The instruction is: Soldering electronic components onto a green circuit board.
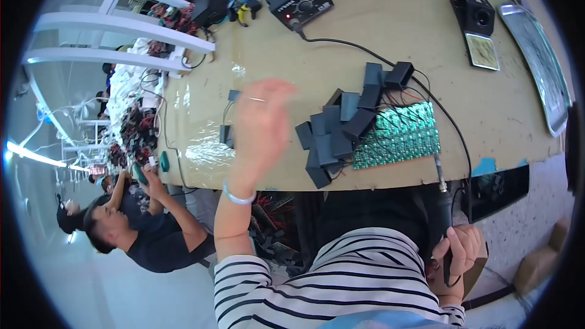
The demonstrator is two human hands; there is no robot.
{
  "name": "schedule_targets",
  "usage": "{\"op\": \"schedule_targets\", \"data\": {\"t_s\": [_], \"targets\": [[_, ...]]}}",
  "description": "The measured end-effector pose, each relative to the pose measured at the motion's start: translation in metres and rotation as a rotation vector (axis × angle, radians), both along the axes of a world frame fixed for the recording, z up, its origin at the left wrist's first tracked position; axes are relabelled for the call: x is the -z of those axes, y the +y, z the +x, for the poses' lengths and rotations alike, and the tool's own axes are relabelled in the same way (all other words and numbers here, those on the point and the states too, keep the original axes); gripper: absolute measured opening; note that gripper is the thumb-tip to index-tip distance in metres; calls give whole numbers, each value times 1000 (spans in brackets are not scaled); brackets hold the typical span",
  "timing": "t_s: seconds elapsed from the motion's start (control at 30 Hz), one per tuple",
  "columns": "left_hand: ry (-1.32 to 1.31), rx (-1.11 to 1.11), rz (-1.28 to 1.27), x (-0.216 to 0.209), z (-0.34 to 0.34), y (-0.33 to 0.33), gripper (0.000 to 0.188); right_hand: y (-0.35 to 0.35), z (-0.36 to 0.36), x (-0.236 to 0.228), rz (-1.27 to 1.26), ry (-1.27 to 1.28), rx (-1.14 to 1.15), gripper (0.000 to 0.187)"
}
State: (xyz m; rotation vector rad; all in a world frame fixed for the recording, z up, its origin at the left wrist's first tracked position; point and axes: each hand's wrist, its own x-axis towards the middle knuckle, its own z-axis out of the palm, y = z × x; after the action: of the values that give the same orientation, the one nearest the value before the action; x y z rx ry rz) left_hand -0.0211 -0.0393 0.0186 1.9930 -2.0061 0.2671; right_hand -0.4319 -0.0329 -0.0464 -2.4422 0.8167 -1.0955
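My right hand is closed around the handle of a soldering iron. The iron points up past the table's front edge, its tip at the lower right corner of a green circuit board panel. Several small black rectangular blocks with thin wires lie piled along the panel's left and upper sides. My left hand is over the table left of that pile, smeared by motion, so its fingers cannot be made out. Close beside it are two more small dark blocks.
A soldering station with a lit red lamp stands at the back, its cable curving down the right. At far right are a black iron stand with a sponge tray and a long metal tray. Co-workers sit at left beside white racks.
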Motion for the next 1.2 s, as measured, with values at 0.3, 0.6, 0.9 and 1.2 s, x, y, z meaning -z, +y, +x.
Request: {"op": "schedule_targets", "data": {"t_s": [0.3, 0.6, 0.9, 1.2], "targets": [[336, -611, 43, 75, 172, 100, 31, -15, 18, 1, 2, -31, -106, 22], [494, -131, 333, 31, 102, 68, 34, -6, 19, -3, 7, -35, -36, 21], [278, 50, 0, 61, 99, 39, 16, -7, 19, -9, -55, -30, -7, 27], [512, 212, 159, -10, -17, -15, 24, -19, 31, 5, -44, -91, -46, 26]]}}
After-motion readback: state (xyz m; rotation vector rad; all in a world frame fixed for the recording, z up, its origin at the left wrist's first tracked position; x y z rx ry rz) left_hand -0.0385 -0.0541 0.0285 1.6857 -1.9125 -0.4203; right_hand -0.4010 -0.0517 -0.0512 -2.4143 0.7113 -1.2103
